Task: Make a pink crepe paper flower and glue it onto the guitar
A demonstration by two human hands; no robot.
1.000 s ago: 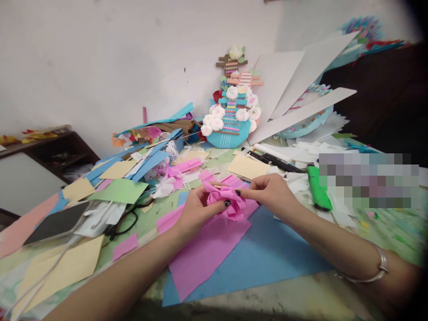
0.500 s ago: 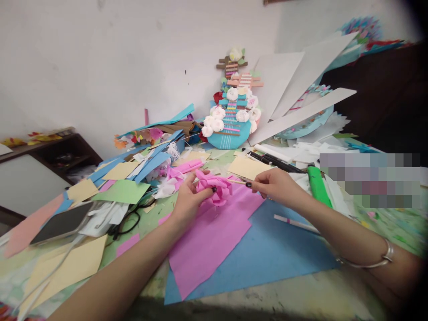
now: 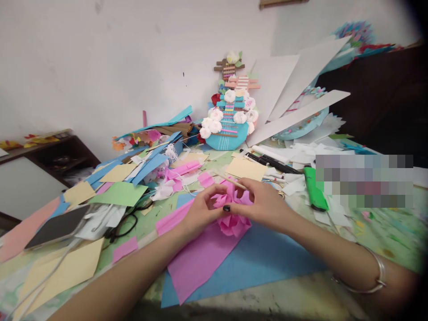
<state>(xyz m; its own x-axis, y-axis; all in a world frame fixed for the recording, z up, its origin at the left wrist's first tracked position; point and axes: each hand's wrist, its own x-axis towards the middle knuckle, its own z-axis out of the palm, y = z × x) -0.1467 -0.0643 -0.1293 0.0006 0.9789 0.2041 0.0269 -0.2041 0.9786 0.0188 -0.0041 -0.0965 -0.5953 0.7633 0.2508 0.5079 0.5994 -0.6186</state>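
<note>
A pink crepe-paper flower [image 3: 233, 223] with ruffled petals is held just above a pink paper sheet [image 3: 194, 267], which lies on a larger blue sheet [image 3: 267, 258]. From the left, the fingers of my left hand [image 3: 200, 211] are closed on the petals. My right hand [image 3: 265, 205] grips the flower from the other side, thumb pressed toward it. A thin wooden stick [image 3: 230, 179] also runs from the right fingers across the top of the flower, pointing left. Parts of the fingertips are hidden by the petals.
Paper scraps, a phone [image 3: 58, 227] and black glasses [image 3: 125, 227] lie left. A green utility knife [image 3: 314, 189], black pens [image 3: 270, 161] and white scraps lie right. Behind stands a blue paper instrument model [image 3: 230, 138] with white flowers. Cardboard sheets [image 3: 277, 82] lean on the wall.
My right hand has moved left onto the flower, and the stick now lies across its top. The flower has shifted slightly right and nearer me, with my left hand following it.
</note>
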